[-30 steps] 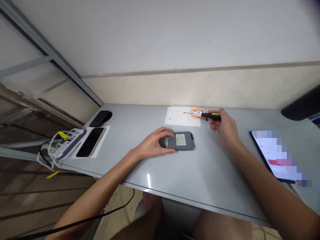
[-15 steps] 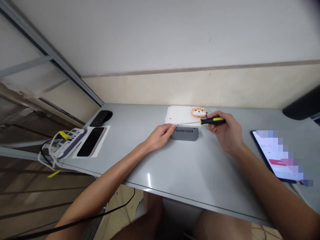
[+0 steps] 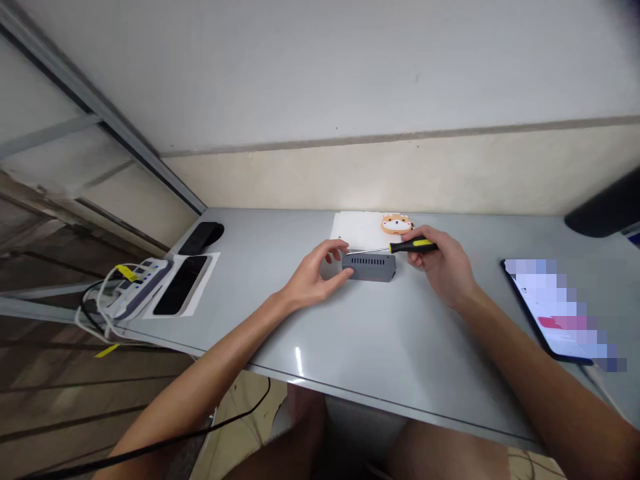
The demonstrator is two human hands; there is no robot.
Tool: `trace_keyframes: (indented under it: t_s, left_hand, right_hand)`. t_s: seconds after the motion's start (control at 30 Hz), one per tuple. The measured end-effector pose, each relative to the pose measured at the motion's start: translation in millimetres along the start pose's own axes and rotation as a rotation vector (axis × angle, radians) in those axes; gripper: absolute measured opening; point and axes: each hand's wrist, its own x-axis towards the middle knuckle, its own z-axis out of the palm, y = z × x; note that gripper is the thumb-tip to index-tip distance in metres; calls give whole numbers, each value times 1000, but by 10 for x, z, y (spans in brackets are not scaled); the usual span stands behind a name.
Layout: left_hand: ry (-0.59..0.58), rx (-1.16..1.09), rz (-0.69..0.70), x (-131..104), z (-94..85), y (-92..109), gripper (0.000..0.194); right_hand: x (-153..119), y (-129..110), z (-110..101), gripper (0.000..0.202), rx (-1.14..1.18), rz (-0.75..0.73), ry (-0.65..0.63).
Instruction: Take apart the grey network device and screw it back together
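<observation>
A dark grey metal box (image 3: 369,269) with a row of vent slots lies on the desk in front of me. My left hand (image 3: 320,272) straddles its left end, the thumb on the front side and the bent fingers at the back edge. In my right hand (image 3: 445,260) is a screwdriver (image 3: 413,247) with a black and yellow handle. Its thin shaft points left across the box, the tip at the box's left end close to my left fingertips. Whether a screw sits at the tip is too small to tell.
Behind the box are a white sheet (image 3: 357,227) and a dog-face case (image 3: 397,224). To the left lie a phone (image 3: 183,285), a black object (image 3: 203,237) and a power strip (image 3: 143,287) with cables. A lit tablet (image 3: 545,307) rests at the right, below a black cylinder (image 3: 605,207).
My left thumb has spread from the fingers and moved to the box's front. The screwdriver has shifted left and slightly down, bringing its tip to the box's left end.
</observation>
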Motion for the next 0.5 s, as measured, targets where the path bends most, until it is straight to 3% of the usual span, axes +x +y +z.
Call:
trace_keyframes:
  t_s: [0.2, 0.5]
  left_hand:
    - [37, 72, 98, -18, 3, -12, 28]
    - [14, 156, 141, 2, -8, -25, 19]
  right_hand:
    - [15, 0, -6, 19, 16, 27, 14]
    - [23, 13, -22, 20, 11, 12, 1]
